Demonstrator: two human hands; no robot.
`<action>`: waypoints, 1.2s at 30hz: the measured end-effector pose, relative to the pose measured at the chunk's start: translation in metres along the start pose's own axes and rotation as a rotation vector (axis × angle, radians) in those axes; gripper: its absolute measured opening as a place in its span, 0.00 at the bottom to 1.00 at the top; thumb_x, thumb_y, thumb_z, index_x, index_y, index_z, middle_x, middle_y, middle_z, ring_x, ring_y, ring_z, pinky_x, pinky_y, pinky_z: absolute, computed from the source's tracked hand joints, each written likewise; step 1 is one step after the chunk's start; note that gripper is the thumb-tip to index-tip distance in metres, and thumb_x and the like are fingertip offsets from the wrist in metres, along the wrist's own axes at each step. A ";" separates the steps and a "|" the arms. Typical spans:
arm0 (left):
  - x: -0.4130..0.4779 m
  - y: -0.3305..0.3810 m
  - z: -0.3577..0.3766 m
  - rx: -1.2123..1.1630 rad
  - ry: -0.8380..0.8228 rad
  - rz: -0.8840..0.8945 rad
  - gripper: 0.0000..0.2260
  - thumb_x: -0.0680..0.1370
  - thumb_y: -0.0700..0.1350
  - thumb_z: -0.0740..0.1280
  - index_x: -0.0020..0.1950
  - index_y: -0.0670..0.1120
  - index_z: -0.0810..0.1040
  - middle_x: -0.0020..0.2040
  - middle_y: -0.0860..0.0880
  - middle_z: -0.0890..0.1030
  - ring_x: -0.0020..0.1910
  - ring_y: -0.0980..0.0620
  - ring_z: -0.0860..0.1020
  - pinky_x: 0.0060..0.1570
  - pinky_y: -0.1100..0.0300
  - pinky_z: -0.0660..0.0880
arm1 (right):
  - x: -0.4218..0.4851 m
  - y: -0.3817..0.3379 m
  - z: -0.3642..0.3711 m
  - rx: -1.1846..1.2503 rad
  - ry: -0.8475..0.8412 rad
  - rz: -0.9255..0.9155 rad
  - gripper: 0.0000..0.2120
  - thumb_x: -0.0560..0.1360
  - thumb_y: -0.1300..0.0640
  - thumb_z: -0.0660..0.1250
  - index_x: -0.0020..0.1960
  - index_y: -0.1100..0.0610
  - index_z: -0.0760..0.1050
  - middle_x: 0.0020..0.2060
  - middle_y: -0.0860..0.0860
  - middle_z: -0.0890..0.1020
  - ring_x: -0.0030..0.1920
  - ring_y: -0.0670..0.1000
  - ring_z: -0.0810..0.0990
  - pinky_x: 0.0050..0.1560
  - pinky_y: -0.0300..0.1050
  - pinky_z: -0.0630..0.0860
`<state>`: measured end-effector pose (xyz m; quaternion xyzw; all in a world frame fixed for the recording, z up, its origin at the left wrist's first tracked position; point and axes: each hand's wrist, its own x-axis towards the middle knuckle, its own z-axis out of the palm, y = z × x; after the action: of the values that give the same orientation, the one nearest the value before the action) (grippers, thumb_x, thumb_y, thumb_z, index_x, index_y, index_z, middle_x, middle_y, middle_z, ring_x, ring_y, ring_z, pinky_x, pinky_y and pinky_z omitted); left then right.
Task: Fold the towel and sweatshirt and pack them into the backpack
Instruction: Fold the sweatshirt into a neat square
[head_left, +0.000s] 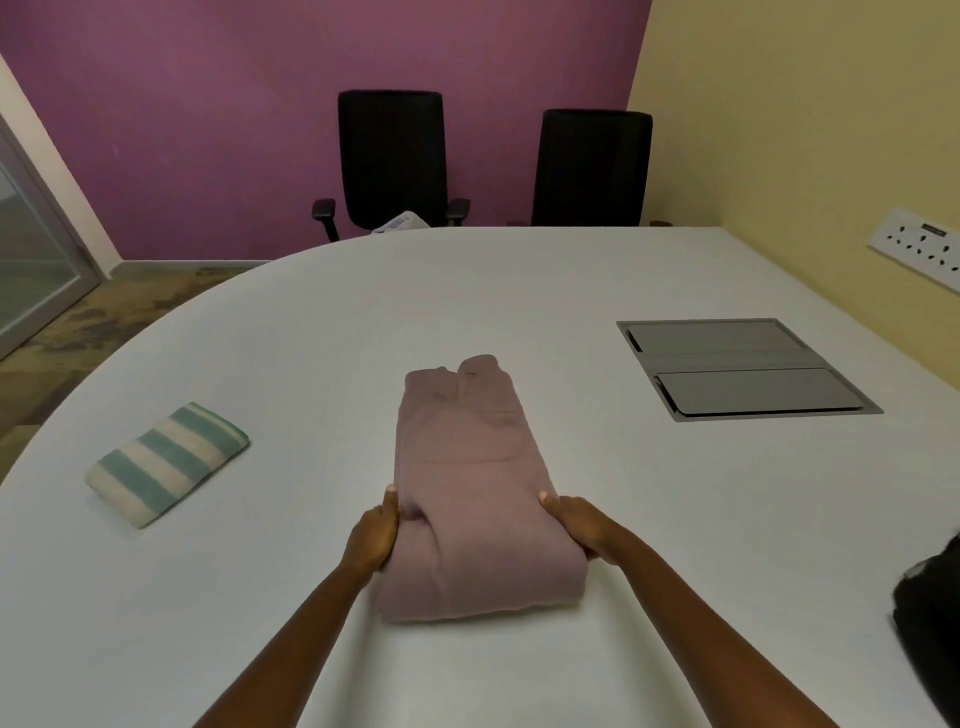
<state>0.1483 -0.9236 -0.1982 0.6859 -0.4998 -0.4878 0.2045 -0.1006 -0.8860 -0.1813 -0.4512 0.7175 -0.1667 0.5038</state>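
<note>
A mauve sweatshirt (467, 467) lies folded into a long strip in the middle of the white table (649, 280), its near end doubled over into a thick fold. My left hand (371, 538) grips the left side of that fold, thumb on top. On the fold's right side my right hand (579, 525) holds it the same way. A folded towel (166, 462) with teal and cream stripes rests on the table to the left, apart from both hands. Part of a black backpack (932, 618) shows at the right edge.
A grey cable hatch (748, 366) is set into the table at the right. Two black office chairs (392, 161) stand behind the far edge. A socket strip (919, 241) is on the yellow wall at the right.
</note>
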 end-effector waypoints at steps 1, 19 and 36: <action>-0.002 -0.003 0.002 -0.017 -0.016 -0.014 0.31 0.81 0.58 0.45 0.57 0.39 0.79 0.55 0.38 0.80 0.56 0.40 0.77 0.60 0.48 0.73 | 0.003 0.002 0.002 0.000 0.008 0.008 0.26 0.81 0.43 0.48 0.66 0.62 0.69 0.53 0.57 0.77 0.46 0.54 0.76 0.35 0.40 0.73; -0.013 0.017 -0.001 -0.298 -0.113 -0.165 0.17 0.77 0.57 0.62 0.49 0.42 0.76 0.49 0.42 0.80 0.45 0.45 0.76 0.36 0.60 0.71 | 0.037 0.008 0.011 -0.033 0.349 -0.104 0.20 0.81 0.50 0.51 0.60 0.64 0.72 0.58 0.60 0.78 0.58 0.59 0.76 0.57 0.49 0.70; 0.007 -0.012 0.017 -0.315 0.271 -0.035 0.08 0.79 0.44 0.62 0.54 0.44 0.66 0.60 0.38 0.75 0.55 0.40 0.74 0.57 0.50 0.71 | 0.040 0.004 0.021 0.080 0.518 -0.141 0.19 0.81 0.51 0.52 0.55 0.65 0.73 0.55 0.61 0.79 0.55 0.59 0.76 0.54 0.47 0.70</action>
<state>0.1399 -0.9208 -0.2180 0.7136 -0.3732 -0.4665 0.3659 -0.0876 -0.9114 -0.2163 -0.4221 0.7821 -0.3395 0.3080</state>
